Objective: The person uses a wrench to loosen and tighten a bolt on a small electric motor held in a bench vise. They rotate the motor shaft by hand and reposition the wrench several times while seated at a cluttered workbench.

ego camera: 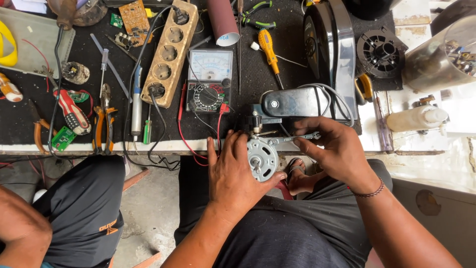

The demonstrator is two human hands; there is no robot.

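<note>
1. Gripping a small round electric motor (262, 159) from the side, the left hand (233, 173) is closed around its silver housing, and it is held over the lap, just off the bench edge (148, 147).
2. A slim metal tool (292, 138) is pinched in the fingers of the right hand (332, 154), its tip laid against the motor's upper rim.
3. Red and black probe leads (191, 144) from the analog multimeter (209, 81) are draped close by the left wrist.
4. A slip of the tool seems likely if the motor is turned in the palm; the thumb could be jabbed.
5. The leads could be snagged, and the meter dragged off the mat.
</note>
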